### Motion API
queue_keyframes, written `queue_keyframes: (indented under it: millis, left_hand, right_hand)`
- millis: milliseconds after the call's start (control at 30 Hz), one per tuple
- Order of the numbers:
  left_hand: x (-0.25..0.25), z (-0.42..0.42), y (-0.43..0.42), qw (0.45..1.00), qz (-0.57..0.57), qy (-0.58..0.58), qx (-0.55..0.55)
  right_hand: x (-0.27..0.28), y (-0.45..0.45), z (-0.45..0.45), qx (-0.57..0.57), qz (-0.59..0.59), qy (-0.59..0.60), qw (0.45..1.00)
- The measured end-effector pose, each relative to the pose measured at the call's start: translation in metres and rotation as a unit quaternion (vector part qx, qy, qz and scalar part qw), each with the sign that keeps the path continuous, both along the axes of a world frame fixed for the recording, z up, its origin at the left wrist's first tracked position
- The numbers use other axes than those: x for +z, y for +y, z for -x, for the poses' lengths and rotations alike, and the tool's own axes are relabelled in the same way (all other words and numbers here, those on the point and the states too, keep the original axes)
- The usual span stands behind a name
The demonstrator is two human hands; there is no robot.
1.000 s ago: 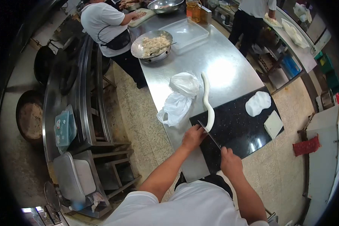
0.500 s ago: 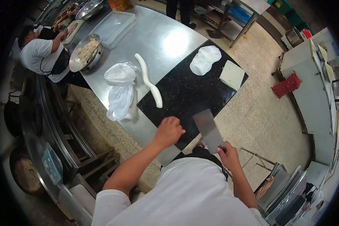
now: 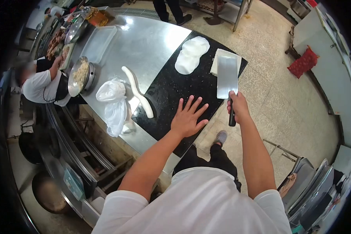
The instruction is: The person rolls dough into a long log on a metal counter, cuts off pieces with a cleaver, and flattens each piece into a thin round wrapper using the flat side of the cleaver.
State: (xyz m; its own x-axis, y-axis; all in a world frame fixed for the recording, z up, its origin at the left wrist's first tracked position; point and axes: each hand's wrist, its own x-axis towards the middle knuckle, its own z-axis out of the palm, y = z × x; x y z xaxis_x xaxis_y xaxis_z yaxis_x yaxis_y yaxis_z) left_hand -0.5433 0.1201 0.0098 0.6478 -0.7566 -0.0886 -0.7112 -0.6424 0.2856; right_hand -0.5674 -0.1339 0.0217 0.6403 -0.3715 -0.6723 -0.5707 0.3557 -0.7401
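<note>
My left hand point(image 3: 189, 119) is spread with its palm down on the near part of the black speckled board point(image 3: 169, 87), holding nothing. My right hand point(image 3: 240, 107) grips the black handle of a cleaver point(image 3: 227, 76). Its broad blade points away from me and overlaps a white square stack point(image 3: 220, 53) at the board's right corner; whether they touch I cannot tell. Further back on the board lie flat white dough pieces point(image 3: 192, 54), overlapping. A long white dough rope point(image 3: 138, 93) runs from the metal table onto the board's left side.
White plastic bags point(image 3: 115, 103) lie left of the rope on the metal table point(image 3: 144, 43). Beyond them are a metal bowl of pale food point(image 3: 80, 76) and a clear tray point(image 3: 99, 43). A co-worker point(image 3: 43, 80) stands at the left. A red mesh sack point(image 3: 303, 62) rests on the floor at right.
My left hand has gone from curled to spread out, moving right and forward over the board. My right hand has carried the cleaver forward to the white stack. The view has shifted.
</note>
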Motion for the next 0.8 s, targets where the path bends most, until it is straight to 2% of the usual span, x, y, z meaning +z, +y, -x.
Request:
queue_keyframes:
  millis: [33, 100, 133, 167, 200, 233, 267, 300, 367, 433, 533, 600, 667, 700, 733, 767, 800]
  left_hand:
    - [0.006, -0.002, 0.000, 1.000, -0.007, 0.015, -0.005]
    - [0.015, 0.002, 0.003, 0.999, 0.032, 0.033, 0.016]
    - [0.020, 0.000, 0.005, 0.996, 0.074, 0.035, 0.038]
    - [0.025, 0.000, 0.010, 0.998, 0.053, 0.012, -0.020]
    - [0.013, 0.003, 0.019, 0.990, 0.098, -0.025, -0.097]
    - [0.010, 0.011, 0.027, 0.990, 0.053, 0.001, -0.128]
    - [0.007, 0.018, 0.033, 0.986, 0.009, 0.029, -0.162]
    - [0.003, 0.013, 0.032, 0.986, 0.010, 0.033, -0.164]
    - [-0.008, 0.005, 0.026, 0.981, 0.075, 0.017, -0.178]
    - [-0.004, -0.009, 0.019, 0.982, 0.061, 0.017, -0.180]
    - [-0.006, -0.044, 0.000, 0.984, 0.063, -0.033, -0.162]
    - [-0.009, -0.060, -0.012, 0.986, 0.058, -0.065, -0.142]
    - [-0.008, -0.047, -0.007, 0.987, 0.064, -0.052, -0.141]
    - [-0.008, -0.030, 0.002, 0.980, 0.056, -0.022, -0.189]
    - [-0.007, -0.015, 0.010, 0.970, 0.047, 0.010, -0.237]
    - [0.003, -0.003, 0.016, 0.958, 0.016, 0.059, -0.279]
    - [-0.005, 0.004, 0.016, 0.951, 0.038, 0.075, -0.297]
  right_hand:
    - [0.000, 0.003, 0.013, -0.001, 0.000, 0.003, 1.000]
    - [0.002, 0.016, 0.053, 0.161, 0.134, -0.028, 0.977]
    - [0.011, 0.027, 0.071, 0.239, 0.138, -0.005, 0.961]
    - [0.021, 0.041, 0.091, 0.317, 0.140, 0.017, 0.938]
    - [0.005, 0.053, 0.114, 0.392, 0.122, -0.033, 0.911]
    - [-0.007, 0.069, 0.135, 0.461, 0.173, -0.067, 0.868]
    - [-0.001, 0.084, 0.138, 0.480, 0.143, -0.033, 0.865]
    - [-0.007, 0.092, 0.137, 0.489, 0.162, -0.021, 0.857]
    - [-0.027, 0.085, 0.124, 0.496, 0.178, -0.004, 0.850]
    - [-0.017, 0.070, 0.093, 0.510, 0.130, 0.040, 0.849]
    - [-0.010, 0.051, 0.047, 0.509, 0.172, -0.017, 0.843]
    - [0.013, 0.047, 0.027, 0.504, 0.154, 0.114, 0.842]
    - [-0.004, 0.059, 0.066, 0.487, 0.202, 0.036, 0.849]
    - [-0.005, 0.066, 0.091, 0.475, 0.216, 0.004, 0.853]
    - [0.004, 0.069, 0.112, 0.491, 0.163, -0.028, 0.855]
    - [-0.007, 0.081, 0.139, 0.454, 0.153, -0.060, 0.876]
    - [-0.009, 0.095, 0.154, 0.467, 0.217, -0.009, 0.858]
